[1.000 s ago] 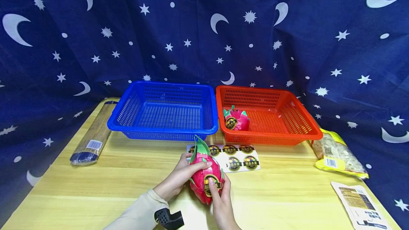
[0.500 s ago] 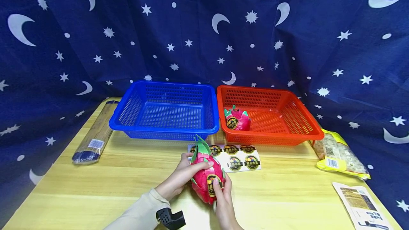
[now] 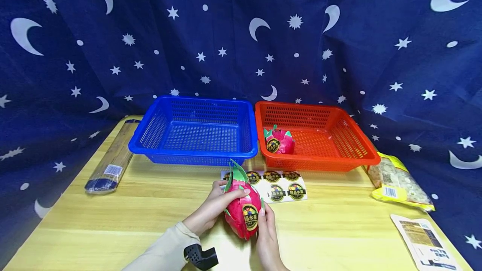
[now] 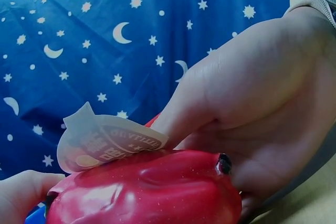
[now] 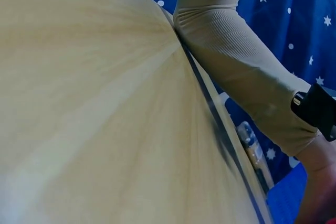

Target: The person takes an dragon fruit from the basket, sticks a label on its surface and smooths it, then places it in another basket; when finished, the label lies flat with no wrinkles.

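Note:
Above the table's front middle, a pink-red dragon fruit (image 3: 235,214) with green leaf tips stands leafy end away from me. My left hand (image 3: 211,210) grips its left side, thumb across the top. My right hand (image 3: 268,237) holds the lower right side, thumb at the edge beside a green scale. A round black-and-gold sticker (image 3: 250,216) sits on the front of the skin. In the left wrist view part of this sticker (image 4: 105,140) stands up off the glossy fruit (image 4: 147,192). The right wrist view shows mostly wooden table (image 5: 105,103) and my left sleeve (image 5: 236,61).
Behind the fruit lies a sheet of matching stickers (image 3: 286,187). A blue basket (image 3: 192,154) and a red basket (image 3: 320,163), holding another stickered dragon fruit (image 3: 282,141), stand farther back. A long wrapped package (image 3: 113,158) lies left; a yellow bag (image 3: 403,183) and white packet (image 3: 425,241) lie right.
My right thumb has moved off the sticker to the fruit's right edge, leaving the sticker's face uncovered. My left hand and the fruit have hardly moved.

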`<state>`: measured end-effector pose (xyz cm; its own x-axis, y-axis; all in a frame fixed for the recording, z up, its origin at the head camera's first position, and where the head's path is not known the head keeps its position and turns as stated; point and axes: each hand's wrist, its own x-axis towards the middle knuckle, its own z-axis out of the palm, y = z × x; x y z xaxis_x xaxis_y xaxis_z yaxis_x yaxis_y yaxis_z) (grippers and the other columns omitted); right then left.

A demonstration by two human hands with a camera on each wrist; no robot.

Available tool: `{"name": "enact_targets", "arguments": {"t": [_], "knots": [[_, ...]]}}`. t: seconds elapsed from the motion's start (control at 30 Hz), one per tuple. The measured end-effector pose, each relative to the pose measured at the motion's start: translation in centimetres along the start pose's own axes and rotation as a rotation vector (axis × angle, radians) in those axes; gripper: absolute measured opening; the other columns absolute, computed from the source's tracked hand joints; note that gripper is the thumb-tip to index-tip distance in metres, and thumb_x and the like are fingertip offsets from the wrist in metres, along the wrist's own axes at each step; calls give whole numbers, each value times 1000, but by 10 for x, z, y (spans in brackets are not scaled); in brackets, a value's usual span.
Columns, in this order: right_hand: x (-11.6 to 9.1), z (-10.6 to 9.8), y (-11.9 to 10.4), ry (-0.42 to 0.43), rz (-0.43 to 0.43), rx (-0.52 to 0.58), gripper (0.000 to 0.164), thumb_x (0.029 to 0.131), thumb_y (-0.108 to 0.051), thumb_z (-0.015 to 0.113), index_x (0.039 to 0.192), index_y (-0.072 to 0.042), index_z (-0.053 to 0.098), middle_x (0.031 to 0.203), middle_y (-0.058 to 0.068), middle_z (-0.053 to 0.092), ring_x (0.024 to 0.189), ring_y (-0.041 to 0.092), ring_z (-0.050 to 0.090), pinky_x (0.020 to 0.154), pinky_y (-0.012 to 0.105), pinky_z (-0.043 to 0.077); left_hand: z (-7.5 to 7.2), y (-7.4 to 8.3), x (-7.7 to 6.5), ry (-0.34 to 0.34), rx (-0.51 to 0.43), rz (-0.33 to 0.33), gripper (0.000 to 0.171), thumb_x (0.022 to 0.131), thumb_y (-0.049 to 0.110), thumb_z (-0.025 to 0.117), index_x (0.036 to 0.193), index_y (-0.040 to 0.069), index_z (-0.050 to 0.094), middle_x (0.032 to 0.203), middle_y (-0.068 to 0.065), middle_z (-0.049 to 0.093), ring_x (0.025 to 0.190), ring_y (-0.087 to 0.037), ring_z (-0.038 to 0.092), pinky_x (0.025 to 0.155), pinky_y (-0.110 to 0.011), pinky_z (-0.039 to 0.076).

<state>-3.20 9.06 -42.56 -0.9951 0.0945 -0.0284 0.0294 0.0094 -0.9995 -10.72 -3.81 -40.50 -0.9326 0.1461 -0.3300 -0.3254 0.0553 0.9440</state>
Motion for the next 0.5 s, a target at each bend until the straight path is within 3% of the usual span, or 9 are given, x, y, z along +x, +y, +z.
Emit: {"name": "enact_targets", "arguments": {"t": [0.23, 0.5], "knots": [[0, 1, 0, 31, 22, -28, 45, 100, -35, 23, 136, -8, 26, 136, 15, 37, 109, -15, 38, 94, 11, 32, 0, -1, 1, -1, 0, -3, 82, 72, 37, 71, 127, 2, 22, 113, -19, 53, 97, -20, 57, 94, -40, 44], [1, 0, -2, -7, 40, 60, 49, 100, -36, 22, 138, -6, 21, 139, 17, 32, 110, -11, 40, 94, 11, 33, 0, 0, -1, -11, -3, 5, 81, 72, 36, 71, 127, 1, 23, 113, -18, 54, 97, -20, 57, 94, -41, 44]]}}
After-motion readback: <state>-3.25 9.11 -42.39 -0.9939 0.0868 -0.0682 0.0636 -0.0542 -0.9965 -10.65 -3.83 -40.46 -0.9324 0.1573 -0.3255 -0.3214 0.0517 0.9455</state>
